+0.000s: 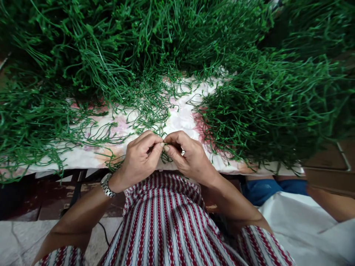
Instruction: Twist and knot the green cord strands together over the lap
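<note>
My left hand (pixel 144 153) and my right hand (pixel 188 155) meet just above the front edge of the cloth-covered table, thumbs and forefingers pinched tip to tip. Between the fingertips is a small bit of thin green stem, mostly hidden by the fingers. More curly stems (pixel 149 114) with tiny budlike tips lie loose on the cloth beyond my hands. A few strands trail by my left wrist, which wears a metal watch (pixel 106 186).
Thick heaps of green stems cover the back (pixel 155 37), the left (pixel 30 118) and the right (pixel 271 107). The flowered white cloth (pixel 180 122) shows between them. A person in blue shorts (pixel 260 190) sits close on my right. A cardboard box (pixel 330 177) stands at far right.
</note>
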A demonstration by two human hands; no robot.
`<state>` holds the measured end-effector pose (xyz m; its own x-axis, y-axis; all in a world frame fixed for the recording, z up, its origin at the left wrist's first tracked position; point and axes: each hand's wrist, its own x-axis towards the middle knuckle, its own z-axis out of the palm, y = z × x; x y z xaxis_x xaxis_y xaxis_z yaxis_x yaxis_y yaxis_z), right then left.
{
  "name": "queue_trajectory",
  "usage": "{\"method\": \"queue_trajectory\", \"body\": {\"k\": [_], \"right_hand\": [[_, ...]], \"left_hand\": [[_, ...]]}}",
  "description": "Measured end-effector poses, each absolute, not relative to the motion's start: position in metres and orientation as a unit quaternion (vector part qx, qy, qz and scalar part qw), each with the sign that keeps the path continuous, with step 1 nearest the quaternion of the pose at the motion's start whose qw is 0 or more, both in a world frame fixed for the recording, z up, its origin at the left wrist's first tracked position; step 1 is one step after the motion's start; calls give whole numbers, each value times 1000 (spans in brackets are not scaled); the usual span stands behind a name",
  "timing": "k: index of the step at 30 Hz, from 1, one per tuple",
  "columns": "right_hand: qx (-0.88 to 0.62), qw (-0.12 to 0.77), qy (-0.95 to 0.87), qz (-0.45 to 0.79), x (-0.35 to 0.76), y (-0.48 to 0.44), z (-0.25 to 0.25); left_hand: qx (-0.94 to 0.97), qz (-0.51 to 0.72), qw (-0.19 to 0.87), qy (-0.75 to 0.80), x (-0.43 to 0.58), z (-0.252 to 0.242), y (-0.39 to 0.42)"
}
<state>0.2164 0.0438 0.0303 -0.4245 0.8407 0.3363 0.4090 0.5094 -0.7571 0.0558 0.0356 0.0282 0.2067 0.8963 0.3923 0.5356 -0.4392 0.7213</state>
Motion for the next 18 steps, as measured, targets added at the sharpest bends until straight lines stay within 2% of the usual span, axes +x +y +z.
{"method": "queue_trajectory", "body": {"k": [3,7,14,18], "right_hand": [[-402,339,-802,282,217,44,33],[-382,336,-810,293,220,46,31],[-372,332,-789,359,224,50,27],[-350,310,-811,352,226,50,27]], "left_hand": [[790,373,161,458,51,29,37],[831,323,131,433,46,32,38],[838,324,138,418,46,28,36],[851,311,170,387,42,28,36]]}}
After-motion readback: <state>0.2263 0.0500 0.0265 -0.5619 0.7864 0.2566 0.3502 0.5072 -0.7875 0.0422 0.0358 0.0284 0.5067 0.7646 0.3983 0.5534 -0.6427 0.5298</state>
